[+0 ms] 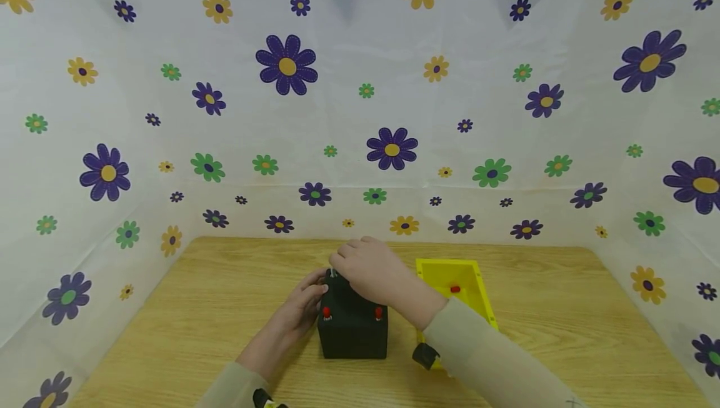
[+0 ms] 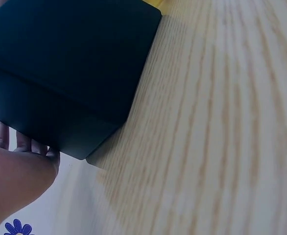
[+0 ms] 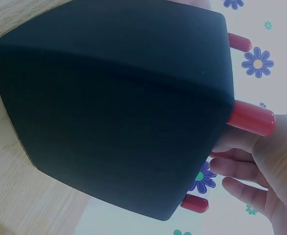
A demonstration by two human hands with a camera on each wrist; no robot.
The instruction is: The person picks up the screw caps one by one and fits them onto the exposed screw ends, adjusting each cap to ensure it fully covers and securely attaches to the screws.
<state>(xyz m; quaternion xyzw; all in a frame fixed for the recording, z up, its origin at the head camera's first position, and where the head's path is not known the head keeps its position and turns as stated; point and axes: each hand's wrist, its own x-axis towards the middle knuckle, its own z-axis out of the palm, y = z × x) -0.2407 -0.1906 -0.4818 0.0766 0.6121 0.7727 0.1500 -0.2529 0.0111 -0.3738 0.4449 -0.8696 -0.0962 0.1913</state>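
A black box [image 1: 352, 336] with red-capped posts on its top stands on the table. Two red caps show along the front of its top in the head view. My left hand [image 1: 298, 308] holds the box by its left side, fingers reaching round toward the back. My right hand [image 1: 377, 273] bends over the top at the back left, beside a bare silver post [image 1: 332, 272]. In the right wrist view, a sliver of red shows between its fingers [image 3: 236, 169], mostly hidden. Other red caps [image 3: 251, 117] stick out from the top there.
A yellow open bin [image 1: 447, 262] stands right of the box, partly behind my right forearm. A small red piece [image 1: 455, 289] lies inside it. The wooden table [image 1: 225, 308] is bordered by a white flower-print sheet [image 1: 349, 114] at the back and sides.
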